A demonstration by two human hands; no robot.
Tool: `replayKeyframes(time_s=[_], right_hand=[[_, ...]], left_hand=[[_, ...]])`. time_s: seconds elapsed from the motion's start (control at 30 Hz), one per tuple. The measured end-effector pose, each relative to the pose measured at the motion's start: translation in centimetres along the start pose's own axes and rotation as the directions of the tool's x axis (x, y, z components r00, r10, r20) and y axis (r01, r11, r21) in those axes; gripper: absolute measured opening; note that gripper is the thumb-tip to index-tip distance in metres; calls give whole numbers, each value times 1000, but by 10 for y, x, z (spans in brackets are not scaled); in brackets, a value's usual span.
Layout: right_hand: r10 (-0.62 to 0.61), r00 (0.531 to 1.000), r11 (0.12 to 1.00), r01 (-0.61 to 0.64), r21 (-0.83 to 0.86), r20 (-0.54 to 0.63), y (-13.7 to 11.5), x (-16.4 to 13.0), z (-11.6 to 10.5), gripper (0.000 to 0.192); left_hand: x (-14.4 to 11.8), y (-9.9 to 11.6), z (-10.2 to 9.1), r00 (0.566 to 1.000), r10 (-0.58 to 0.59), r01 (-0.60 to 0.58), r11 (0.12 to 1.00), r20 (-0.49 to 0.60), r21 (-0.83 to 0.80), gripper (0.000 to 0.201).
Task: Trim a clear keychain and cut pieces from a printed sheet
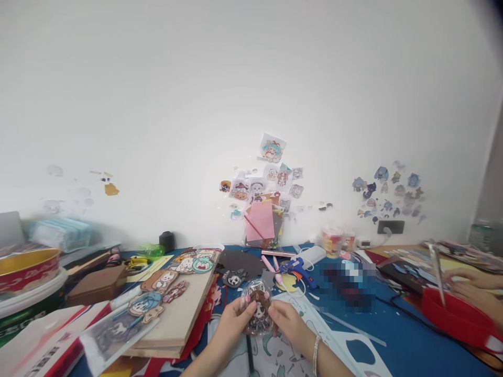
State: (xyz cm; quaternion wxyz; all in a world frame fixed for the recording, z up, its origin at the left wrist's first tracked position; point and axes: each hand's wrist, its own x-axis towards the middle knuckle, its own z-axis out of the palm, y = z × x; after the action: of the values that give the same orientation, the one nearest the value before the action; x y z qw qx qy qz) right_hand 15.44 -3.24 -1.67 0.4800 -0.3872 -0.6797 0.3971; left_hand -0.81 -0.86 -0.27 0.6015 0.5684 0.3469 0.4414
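Cartoon figure, a brown-black plastic-wrapped oval, lengthwise twelve-to-six: I see left hand at eight o'clock, right hand at four, both pinching.

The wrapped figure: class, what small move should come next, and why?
Perhaps smooth the clear film around the figure: the film shines and shows beyond the outline, while the left hand and right hand hold it from opposite sides.

Clear-wrapped cartoon cutout between the fingers of left hand and right hand, over a cluttered blue table.
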Motion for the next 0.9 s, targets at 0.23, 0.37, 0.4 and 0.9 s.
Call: replayKeyframes(time_s=[0.23,0.37,0.4,0.9], right_hand=[[7,999,998,-10,-67,-47,4,0,0,49],[3,998,996,-8,-90,-57,3,0,0,51],[6,998,996,-12,-92,-58,3,0,0,51],[-176,969,971,142,-191,-175,-2,-2,-4,55]], left_hand=[[-3,0,2,999,20,-23,998,33,66,55],[-2,-2,1,998,38,-41,997,42,68,55],[-1,-2,1,998,36,-39,997,42,72,56],[-21,12,-9,430,648,-521,-392,629,758,39]])
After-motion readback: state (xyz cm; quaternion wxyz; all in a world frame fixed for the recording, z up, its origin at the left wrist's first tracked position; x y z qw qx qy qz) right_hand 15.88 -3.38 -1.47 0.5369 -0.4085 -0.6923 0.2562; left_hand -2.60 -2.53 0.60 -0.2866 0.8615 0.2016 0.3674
